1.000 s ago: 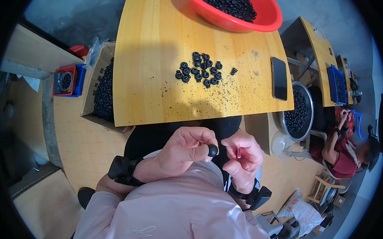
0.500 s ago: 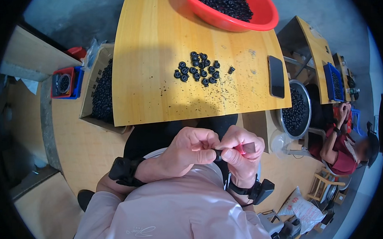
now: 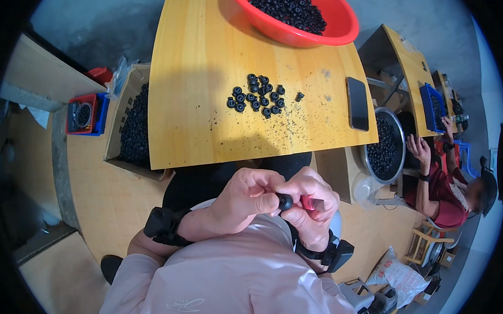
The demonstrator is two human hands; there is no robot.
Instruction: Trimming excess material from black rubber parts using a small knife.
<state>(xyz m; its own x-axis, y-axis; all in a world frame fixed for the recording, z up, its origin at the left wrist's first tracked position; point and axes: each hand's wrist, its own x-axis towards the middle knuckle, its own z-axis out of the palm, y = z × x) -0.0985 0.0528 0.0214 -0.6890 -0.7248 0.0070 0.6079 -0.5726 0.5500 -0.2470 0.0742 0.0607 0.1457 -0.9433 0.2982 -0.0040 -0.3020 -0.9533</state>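
Observation:
Above my lap, in front of the table edge, my two hands meet at a small black round part (image 3: 284, 201). My left hand (image 3: 244, 198) is closed, pinching the part between thumb and fingers. Closed too is my right hand (image 3: 312, 185), its fingers around a small red tool (image 3: 307, 202) with a flat grey metal end; the thumb rests against the black part. Most of the tool is hidden in the palm. Farther off on the wooden table (image 3: 191, 127) lies a loose group of similar black parts (image 3: 250, 98), with one part (image 3: 299, 96) apart to the right.
Dark crumbs are scattered on the table. A red basin (image 3: 300, 38) of black parts stands at the back, a phone (image 3: 357, 104) on the right. A cardboard box (image 3: 115, 137) and a metal bowl (image 3: 400, 145) hold more. At right sits another person (image 3: 446, 200).
The black part has turned between my fingers, showing its rounded face. My right hand has shifted slightly left with the red tool. The other person's hands have moved apart.

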